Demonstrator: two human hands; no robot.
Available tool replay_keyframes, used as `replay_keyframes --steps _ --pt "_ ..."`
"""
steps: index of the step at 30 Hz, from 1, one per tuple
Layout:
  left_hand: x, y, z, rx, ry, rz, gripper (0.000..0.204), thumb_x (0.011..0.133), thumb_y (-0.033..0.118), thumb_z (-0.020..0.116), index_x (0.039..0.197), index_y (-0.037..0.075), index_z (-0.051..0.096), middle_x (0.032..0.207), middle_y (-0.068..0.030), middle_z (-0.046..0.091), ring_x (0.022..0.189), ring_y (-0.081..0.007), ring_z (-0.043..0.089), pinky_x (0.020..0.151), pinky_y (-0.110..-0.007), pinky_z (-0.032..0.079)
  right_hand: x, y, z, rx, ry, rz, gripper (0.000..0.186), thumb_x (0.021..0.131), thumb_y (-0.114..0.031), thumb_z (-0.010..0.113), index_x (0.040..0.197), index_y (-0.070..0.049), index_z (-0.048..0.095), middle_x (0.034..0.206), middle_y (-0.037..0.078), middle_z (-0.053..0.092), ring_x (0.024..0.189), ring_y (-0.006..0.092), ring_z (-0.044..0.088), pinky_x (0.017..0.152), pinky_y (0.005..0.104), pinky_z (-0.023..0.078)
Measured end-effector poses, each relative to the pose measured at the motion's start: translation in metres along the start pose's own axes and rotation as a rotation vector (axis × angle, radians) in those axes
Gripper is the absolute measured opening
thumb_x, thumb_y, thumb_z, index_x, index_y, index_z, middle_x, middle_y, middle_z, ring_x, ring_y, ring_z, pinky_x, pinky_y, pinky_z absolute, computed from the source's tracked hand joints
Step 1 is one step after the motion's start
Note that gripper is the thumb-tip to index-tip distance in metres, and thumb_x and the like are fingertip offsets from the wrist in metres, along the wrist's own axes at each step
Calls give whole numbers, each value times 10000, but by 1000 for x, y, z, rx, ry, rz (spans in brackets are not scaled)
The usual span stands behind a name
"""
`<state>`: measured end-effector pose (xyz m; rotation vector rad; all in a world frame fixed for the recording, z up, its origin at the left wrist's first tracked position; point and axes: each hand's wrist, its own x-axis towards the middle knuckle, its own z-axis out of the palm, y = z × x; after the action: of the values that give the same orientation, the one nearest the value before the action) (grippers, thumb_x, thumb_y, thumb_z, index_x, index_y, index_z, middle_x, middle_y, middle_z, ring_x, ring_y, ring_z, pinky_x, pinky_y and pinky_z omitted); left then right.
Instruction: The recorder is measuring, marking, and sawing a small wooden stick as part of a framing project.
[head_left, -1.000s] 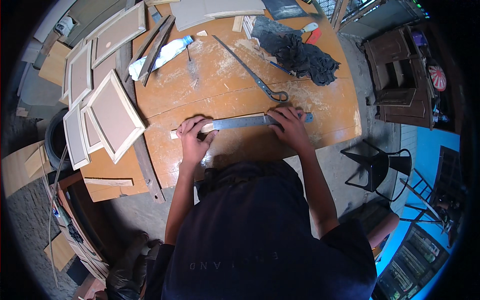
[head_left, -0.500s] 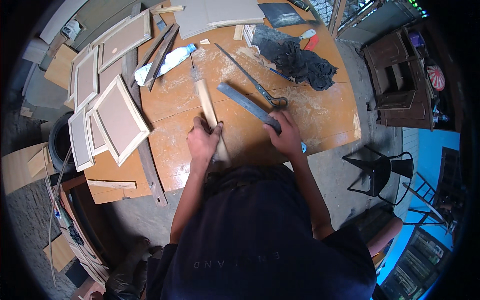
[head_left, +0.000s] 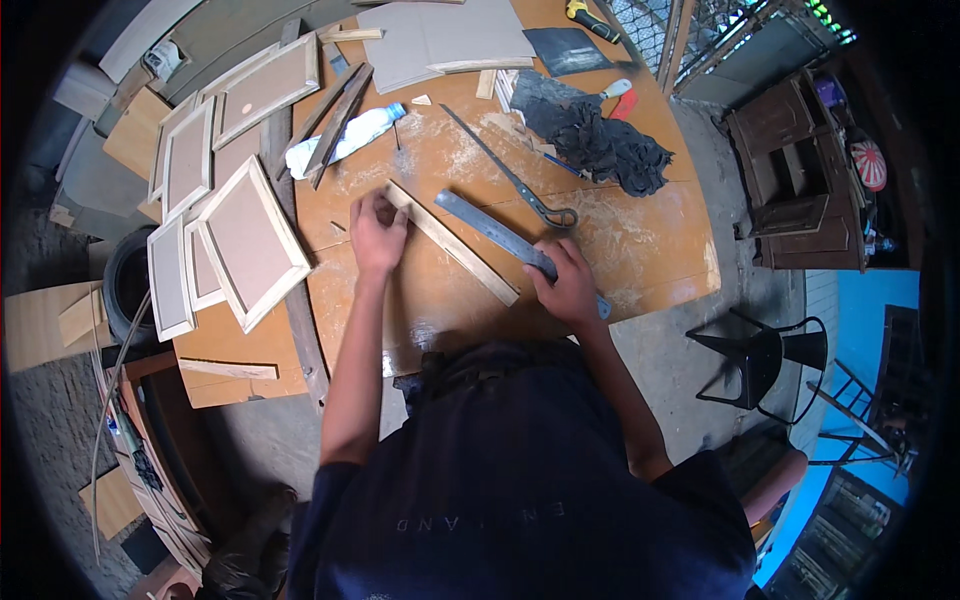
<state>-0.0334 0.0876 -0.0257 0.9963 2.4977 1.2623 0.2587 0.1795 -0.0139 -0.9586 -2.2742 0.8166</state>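
Both hands forward, left hand [head_left: 377,236] gripping, right hand [head_left: 568,285] pressing down

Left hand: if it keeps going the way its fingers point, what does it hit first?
The left hand points up the table, on the end of the wooden strip. Straight ahead is sawdusty tabletop, then probably the plastic bottle and the dark sticks across it, though fisheye bending makes the line uncertain.

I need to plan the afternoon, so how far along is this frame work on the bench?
Done: several framed panels lie stacked at the table's left. In hand: the left hand holds a wooden strip, the right hand presses a metal ruler beside it. Left, apparently: this strip is not yet joined to any frame.
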Motion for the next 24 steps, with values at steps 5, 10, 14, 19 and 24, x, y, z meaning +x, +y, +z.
replay_keyframes --steps 5,10,14,19,24 --pt "19 -6 -5 119 -184 110 429 800 165 827 1179 38 670 1143 -171 658 942 -340 687 874 -402 557 -2 12 -4 -38 43 -9 330 829 -152 783 1112 -32 661 1045 160 630 951 382 636 836 436 532" --pt "-42 5 1 135 -136 -36 433 779 186 853 1142 30 676 1071 -193 676 920 -359 692 845 -433 556 -11 16 0 -37 39 -3 350 816 -177 796 1121 -52 678 1081 139 642 968 364 635 849 437 526" --pt "-82 13 4 107 -93 -126 376 767 196 876 1030 16 678 937 -158 693 809 -317 700 751 -412 565 -21 7 -1 -160 -56 30 364 834 -264 772 1156 -108 703 1171 71 645 1126 298 586 999 472 402" --pt "-96 -3 -7 -105 -150 -176 309 794 96 843 1049 12 689 857 -118 702 715 -213 689 693 -335 561 -25 11 -2 -165 -145 1 364 823 -239 777 1167 -136 713 1196 49 646 1160 264 566 1043 476 330" --pt "-100 -17 -20 -311 -221 -221 330 809 34 815 1118 9 700 847 -90 710 727 -146 682 706 -292 561 -27 17 3 -140 -184 -62 388 803 -224 793 1174 -140 714 1198 44 642 1164 255 565 1037 476 332"
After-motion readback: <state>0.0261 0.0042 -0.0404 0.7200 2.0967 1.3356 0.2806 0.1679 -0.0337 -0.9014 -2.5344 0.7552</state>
